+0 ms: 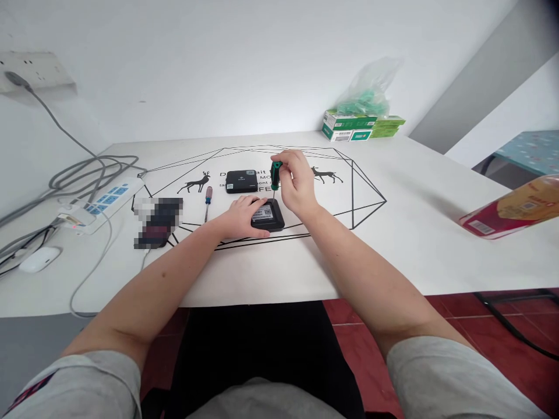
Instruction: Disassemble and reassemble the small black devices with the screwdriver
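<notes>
My right hand (297,181) is closed around the green and black handle of a screwdriver (275,174). The screwdriver stands upright, its shaft reaching down to the far edge of a small black box (275,222). A printed label shows on the box's upper face. My left hand (244,217) grips this box from its left side, thumb along the near edge and fingers over the far left part. Just behind lies a second flat black box (241,181) with small stickers. To the left rests another screwdriver (208,201) with a purplish and blue handle.
A blurred-out phone-like object (159,224) and a power strip (105,203) with tangled grey cables are on the left. Near them sits a white mouse-like object (40,259). Green-and-white cartons (349,125) and a plastic bag (369,93) stand at the back; a red-yellow package (515,209) is at right.
</notes>
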Motion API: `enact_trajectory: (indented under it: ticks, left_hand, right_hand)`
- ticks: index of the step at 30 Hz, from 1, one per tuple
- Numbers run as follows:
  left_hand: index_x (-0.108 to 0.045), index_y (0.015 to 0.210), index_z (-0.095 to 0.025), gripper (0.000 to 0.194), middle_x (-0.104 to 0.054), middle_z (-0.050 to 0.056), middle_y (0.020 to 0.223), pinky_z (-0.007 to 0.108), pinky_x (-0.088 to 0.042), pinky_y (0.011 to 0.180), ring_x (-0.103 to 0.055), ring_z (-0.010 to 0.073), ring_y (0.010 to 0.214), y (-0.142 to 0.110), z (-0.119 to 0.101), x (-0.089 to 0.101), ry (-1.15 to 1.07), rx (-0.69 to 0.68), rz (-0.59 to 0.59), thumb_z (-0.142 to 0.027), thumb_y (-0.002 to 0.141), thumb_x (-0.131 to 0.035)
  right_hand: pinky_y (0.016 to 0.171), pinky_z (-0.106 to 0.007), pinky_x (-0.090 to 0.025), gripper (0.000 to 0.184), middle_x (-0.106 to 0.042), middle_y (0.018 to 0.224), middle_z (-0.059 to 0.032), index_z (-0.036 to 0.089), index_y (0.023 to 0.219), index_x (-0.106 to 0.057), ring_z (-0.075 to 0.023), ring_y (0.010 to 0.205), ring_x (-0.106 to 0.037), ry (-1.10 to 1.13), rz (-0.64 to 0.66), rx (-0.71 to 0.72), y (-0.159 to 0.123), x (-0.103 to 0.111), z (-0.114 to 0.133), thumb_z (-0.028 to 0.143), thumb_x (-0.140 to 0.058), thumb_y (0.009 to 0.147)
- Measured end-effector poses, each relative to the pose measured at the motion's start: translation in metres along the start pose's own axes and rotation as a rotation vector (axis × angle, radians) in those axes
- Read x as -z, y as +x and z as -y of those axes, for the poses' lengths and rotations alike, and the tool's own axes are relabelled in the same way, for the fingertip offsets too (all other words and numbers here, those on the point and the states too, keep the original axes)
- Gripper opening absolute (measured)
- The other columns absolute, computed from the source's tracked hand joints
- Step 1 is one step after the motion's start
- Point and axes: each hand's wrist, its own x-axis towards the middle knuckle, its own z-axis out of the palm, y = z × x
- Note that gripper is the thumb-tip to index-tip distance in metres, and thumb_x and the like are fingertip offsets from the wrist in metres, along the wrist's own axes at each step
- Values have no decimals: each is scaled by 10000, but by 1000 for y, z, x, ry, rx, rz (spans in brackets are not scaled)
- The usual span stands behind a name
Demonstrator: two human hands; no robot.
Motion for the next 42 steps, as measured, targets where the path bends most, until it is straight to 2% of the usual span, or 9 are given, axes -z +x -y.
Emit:
enact_trajectory:
  ticks: [4,7,14,19,24,29,33,37,42]
  left_hand:
    - [-353,1754,-247,1148,-344,165,1787,593,-233,1357,-253,456,1664,-1,0,1,6,0,13,-797,819,-728]
    - [-364,1747,-259,1125,-352,155,1789,596,-236,1354,-246,465,1670,-1,-2,3,6,-8,15,-796,826,-725]
    - [-345,1752,-198,1167,-325,187,1787,582,-235,1361,-254,452,1665,-1,-3,3,23,13,34,-801,819,-702]
    - [-370,1732,-239,1133,-367,176,1763,607,-250,1349,-273,455,1653,1,-3,3,30,-8,26,-812,814,-707]
    - [-387,1718,-224,1129,-396,188,1737,613,-268,1336,-309,466,1629,2,-2,3,49,-20,16,-807,808,-715]
    - [-398,1707,-251,1108,-408,187,1731,626,-287,1315,-332,481,1610,4,4,0,37,-42,-5,-801,802,-723]
    - [-395,1708,-251,1109,-404,190,1740,626,-278,1317,-308,484,1627,5,6,-4,23,-43,-16,-801,803,-722]
    - [-381,1721,-216,1122,-378,210,1757,623,-262,1326,-293,476,1640,4,6,-4,36,-45,-17,-804,821,-704]
    - [-364,1740,-180,1161,-357,227,1771,605,-252,1341,-291,465,1649,2,5,-2,49,-42,1,-836,834,-677]
  right_hand:
    - [945,-486,-620,221,-751,1134,-94,262,1188,-677,-271,1074,-714,-31,42,-43,1,-1,1,403,-528,1107]
    - [950,-487,-637,215,-771,1159,-81,273,1194,-671,-266,1047,-728,-41,98,-85,0,-1,2,428,-621,1054]
    - [976,-491,-659,339,-779,1298,-85,287,1368,-636,-266,1107,-755,-17,133,-178,-4,-1,8,351,-481,1073]
    - [1068,-572,-620,341,-722,1334,-116,287,1317,-674,-312,1279,-685,-6,131,-82,-4,-2,4,341,-407,1113]
    - [1020,-568,-618,361,-647,1236,-117,284,1302,-693,-294,1179,-671,-32,87,-52,-5,-3,4,297,-382,1120]
    - [1061,-536,-599,378,-737,1248,-116,272,1274,-691,-281,1199,-706,-12,83,-24,-4,-2,11,271,-342,1130]
    - [985,-493,-632,254,-804,1251,-92,279,1266,-670,-271,1139,-757,-5,75,-175,-4,-3,13,400,-526,1095]
    - [958,-503,-650,383,-801,1338,-76,303,1267,-603,-263,1075,-775,65,97,-330,-3,-4,9,427,-757,939]
    - [1055,-545,-623,369,-754,1414,-95,308,1339,-556,-258,1151,-763,138,113,-372,-3,-3,4,338,-629,979]
